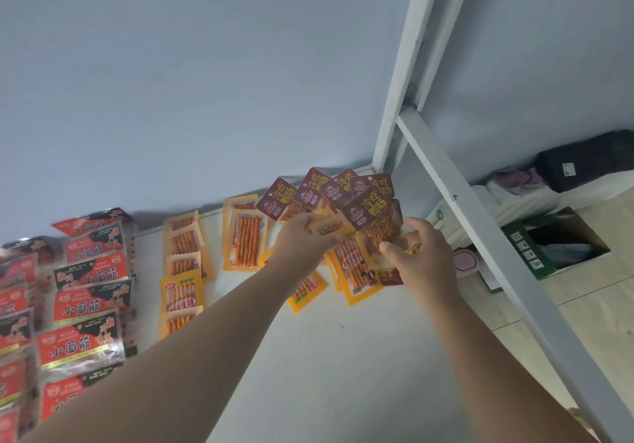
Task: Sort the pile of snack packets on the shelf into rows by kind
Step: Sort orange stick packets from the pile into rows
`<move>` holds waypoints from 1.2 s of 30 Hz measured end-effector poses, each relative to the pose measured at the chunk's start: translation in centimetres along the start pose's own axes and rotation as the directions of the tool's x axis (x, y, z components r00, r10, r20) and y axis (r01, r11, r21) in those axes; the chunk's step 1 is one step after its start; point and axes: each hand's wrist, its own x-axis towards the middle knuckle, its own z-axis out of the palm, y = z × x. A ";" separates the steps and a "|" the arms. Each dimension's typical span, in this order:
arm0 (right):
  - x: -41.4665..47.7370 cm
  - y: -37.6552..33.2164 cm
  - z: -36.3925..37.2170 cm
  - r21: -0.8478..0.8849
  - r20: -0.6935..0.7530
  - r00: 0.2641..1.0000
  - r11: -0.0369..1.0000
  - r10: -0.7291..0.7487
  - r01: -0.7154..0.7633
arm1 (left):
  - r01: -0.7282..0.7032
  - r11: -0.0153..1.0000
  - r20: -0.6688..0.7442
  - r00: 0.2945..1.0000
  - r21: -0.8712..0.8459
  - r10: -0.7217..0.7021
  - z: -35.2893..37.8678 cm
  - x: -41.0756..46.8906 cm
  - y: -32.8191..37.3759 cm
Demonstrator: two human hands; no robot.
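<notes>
Both hands are out at the far end of the shelf (326,357), right at the foot of the white post (398,99), and this is the gathering step for the third kind. The left hand (302,236) has its fingers curled round the lower ends of the maroon packets (367,206), which are fanned upright like a hand of cards just left of the post. The right hand (422,254) comes in from the post side, thumb and forefinger pinching the clear bottom of the front packet in that fan. A small orange packet sits against the left fingers; whether it is caught in the same grip I cannot tell from here.

Beneath the fan lies the loose pile (356,271), mostly orange with a dark red one poking out on the post side. Further left of the post, two orange rows (182,291) are laid out, and furthest from it the red packets (85,305) sit in neat overlapping columns.

So two kinds are largely placed and the maroon ones are in hand. My read: the next move needs the fan squared up and carried to bare shelf nearer the viewer, then dealt out one by one. Any orange straggler should be shed first, or it ends up in the wrong row.
</notes>
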 end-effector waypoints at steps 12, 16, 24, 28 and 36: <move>-3.6 -3.2 1.7 -0.137 -0.208 0.932 0.952 -0.297 0.273 | 0.012 0.995 -0.034 0.999 -0.096 -0.015 -7.8 -2.9 -3.8; -7.9 -7.9 3.8 0.207 0.261 0.931 0.957 -0.256 0.205 | 0.022 0.984 0.039 0.999 -0.179 -0.015 -9.4 -4.4 -5.0; -10.6 -8.9 8.7 0.329 0.525 0.848 0.936 -0.073 -0.124 | 0.055 0.974 -0.068 0.995 -0.220 -0.071 -11.6 -5.9 -6.7; -10.8 -9.2 9.1 0.356 0.521 0.854 0.913 -0.016 -0.200 | 0.056 0.962 -0.096 0.992 -0.268 -0.084 -12.1 -5.5 -7.0; -11.3 -9.4 10.4 0.329 0.417 0.909 0.928 0.025 -0.176 | 0.021 1.000 -0.081 0.996 -0.017 -0.022 -12.9 -3.2 -6.4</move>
